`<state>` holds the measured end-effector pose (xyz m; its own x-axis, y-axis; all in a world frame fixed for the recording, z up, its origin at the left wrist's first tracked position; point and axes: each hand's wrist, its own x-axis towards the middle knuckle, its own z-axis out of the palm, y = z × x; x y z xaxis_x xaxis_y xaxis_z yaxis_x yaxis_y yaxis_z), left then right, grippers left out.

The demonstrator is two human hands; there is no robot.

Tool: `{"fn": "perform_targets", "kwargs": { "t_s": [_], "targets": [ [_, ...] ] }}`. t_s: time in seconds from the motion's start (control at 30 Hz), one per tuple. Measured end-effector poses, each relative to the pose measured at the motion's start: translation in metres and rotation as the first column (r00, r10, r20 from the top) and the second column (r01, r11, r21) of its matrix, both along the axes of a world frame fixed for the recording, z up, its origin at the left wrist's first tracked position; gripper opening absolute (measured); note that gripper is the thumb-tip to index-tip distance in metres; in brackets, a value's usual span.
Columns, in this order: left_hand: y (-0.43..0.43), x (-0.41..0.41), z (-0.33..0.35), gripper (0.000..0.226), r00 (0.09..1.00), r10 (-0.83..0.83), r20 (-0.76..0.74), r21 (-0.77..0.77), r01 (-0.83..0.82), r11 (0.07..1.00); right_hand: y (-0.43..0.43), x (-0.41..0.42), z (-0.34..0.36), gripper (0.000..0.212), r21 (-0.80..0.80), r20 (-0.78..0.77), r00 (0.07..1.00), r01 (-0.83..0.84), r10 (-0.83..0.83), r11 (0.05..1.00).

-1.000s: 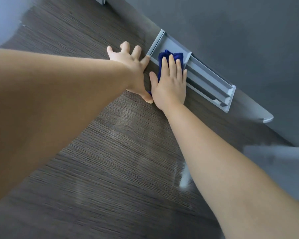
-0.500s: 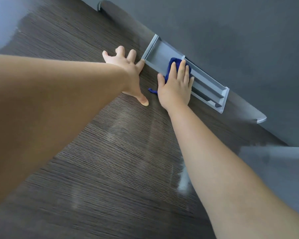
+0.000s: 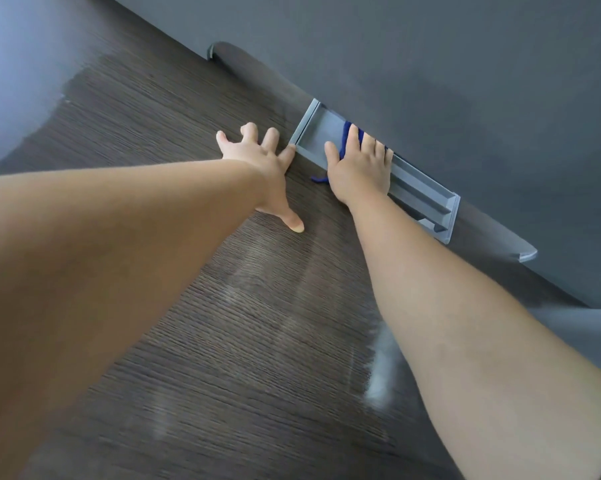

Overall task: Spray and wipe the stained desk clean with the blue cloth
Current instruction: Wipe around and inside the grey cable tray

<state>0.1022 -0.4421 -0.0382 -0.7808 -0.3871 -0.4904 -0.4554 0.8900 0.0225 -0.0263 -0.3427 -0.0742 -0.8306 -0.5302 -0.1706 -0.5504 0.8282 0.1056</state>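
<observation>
While the near desk [image 3: 223,341] shows pale damp streaks [image 3: 254,271] across dark grain, the work sits at the far edge. Both arms are at full reach.

Left hand [image 3: 257,157]: flat on the desk, fingers spread wide, holding nothing. It looks like a brace. One fingertip is just beside the tray's near corner.

Right hand [image 3: 359,168]: palm down, fingers straight, pressing the cloth [image 3: 348,131] into the grey tray [image 3: 313,136]. That's a press, not a pinch.

Step, as I read it: wiping out the tray channel. To do it well:
- put weight on the left hand and keep right-hand pressure even
- run along the tray's length, not across
- work the cloth into the end corners and along the ribs at the right end
- tuck in the loose tail
- give the near streaks a dry pass after

Cloth: deep blue, bunched, mostly hidden under the palm. A fold shows past the fingers inside the tray; a tail pokes out onto the desk by the wrist. Can't tell if the tray has stains. Dark wall [image 3: 430,64] sits right behind it.
</observation>
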Motion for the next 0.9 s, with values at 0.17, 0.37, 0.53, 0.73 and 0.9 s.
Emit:
{"fn": "perform_targets", "kwargs": {
  "t_s": [0.17, 0.37, 0.53, 0.73, 0.9],
  "targets": [
    [0.0, -0.001, 0.001, 0.132, 1.0, 0.01, -0.005, -0.001, -0.01, 1.0, 0.015, 0.03, 0.001, 0.061, -0.032, 0.022, 1.0, -0.014, 0.015, 0.999],
    [0.001, 0.001, 0.0, 0.132, 1.0, 0.01, -0.012, 0.001, -0.01, 1.0, 0.029, 0.04, 0.001, 0.06, -0.084, 0.005, 0.997, -0.076, 0.076, 0.994],
    [0.0, 0.003, -0.002, 0.132, 0.999, 0.021, -0.034, 0.011, -0.02, 1.0, 0.021, 0.053, -0.003, 0.061, -0.081, -0.007, 1.0, -0.02, 0.02, 0.997],
    [0.004, 0.006, 0.001, 0.133, 0.997, 0.072, -0.017, 0.062, -0.07, 0.996, 0.107, 0.045, 0.001, 0.06, -0.075, -0.011, 0.999, -0.043, 0.042, 0.996],
    [0.031, -0.007, 0.006, 0.117, 0.984, -0.103, -0.146, 0.076, 0.115, 0.99, 0.121, 0.038, 0.004, 0.061, -0.055, 0.021, 0.962, 0.274, -0.273, 0.96]
  ]
}}
